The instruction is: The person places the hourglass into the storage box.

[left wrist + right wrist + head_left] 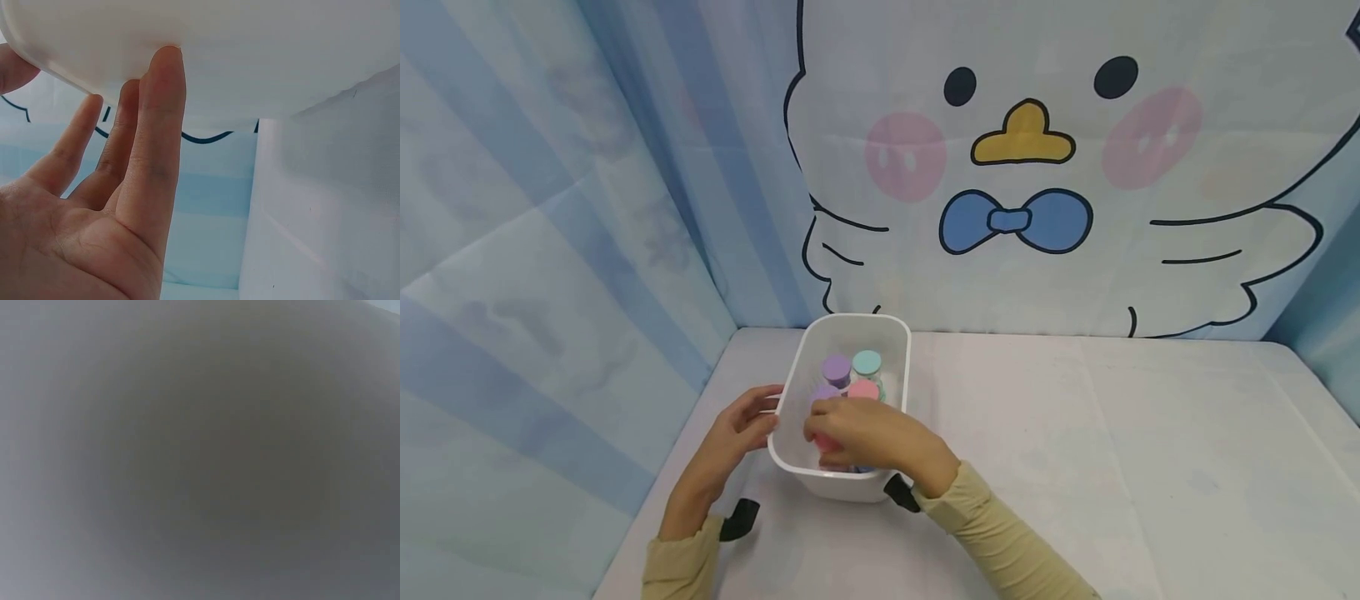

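In the head view, a white plastic bin holds several small clear jars with colored lids. Toward its far end are a purple-lidded jar and a teal-lidded jar. Nearer are a second purple lid and a pink lid. My right hand reaches into the bin, thumb and fingers around a pink-lidded jar and partly covering it. Fairly straight fingers of my left hand touch the bin's left outer wall; the left wrist view shows the fingertips against it.
The bin stands on a white-covered table, left of its middle. Behind hangs a curtain with a cartoon bird; another blue and white curtain lines the left side. A blurred grey surface fills the right wrist view.
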Action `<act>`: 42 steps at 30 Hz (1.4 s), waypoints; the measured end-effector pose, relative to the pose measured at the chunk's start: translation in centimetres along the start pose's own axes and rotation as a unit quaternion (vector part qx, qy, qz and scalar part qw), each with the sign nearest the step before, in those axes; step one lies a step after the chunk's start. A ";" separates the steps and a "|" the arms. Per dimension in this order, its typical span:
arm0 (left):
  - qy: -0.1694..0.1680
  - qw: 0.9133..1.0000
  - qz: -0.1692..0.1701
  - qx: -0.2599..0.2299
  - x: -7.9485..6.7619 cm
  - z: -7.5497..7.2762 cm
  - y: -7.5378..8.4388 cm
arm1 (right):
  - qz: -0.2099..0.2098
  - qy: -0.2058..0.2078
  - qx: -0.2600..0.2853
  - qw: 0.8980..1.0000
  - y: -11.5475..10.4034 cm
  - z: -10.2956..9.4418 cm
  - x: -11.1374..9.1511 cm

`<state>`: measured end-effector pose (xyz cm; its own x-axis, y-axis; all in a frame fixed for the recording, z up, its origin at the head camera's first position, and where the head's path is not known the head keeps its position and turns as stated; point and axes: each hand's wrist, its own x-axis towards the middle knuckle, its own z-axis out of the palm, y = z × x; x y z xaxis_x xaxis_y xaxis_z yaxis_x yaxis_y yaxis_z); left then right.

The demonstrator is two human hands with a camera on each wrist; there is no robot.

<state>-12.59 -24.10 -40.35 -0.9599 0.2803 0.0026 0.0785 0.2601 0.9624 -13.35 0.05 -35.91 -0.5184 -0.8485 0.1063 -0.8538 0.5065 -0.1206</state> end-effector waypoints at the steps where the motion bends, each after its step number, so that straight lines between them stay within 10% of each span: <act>1: 0.000 1.000 0.000 -0.001 0.0 0.0 0.0 | -0.001 -0.001 -0.002 1.000 0.0 0.1 0.0; 42: 0.012 1.000 -0.004 0.012 0.0 0.1 0.2 | 0.010 0.017 0.010 1.000 0.3 -0.2 -0.7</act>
<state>-12.50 -23.92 -40.18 -0.9667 0.2557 0.0010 0.0764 0.2851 0.9554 -13.23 0.80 -35.78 -0.5370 -0.8323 0.1376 -0.8423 0.5200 -0.1419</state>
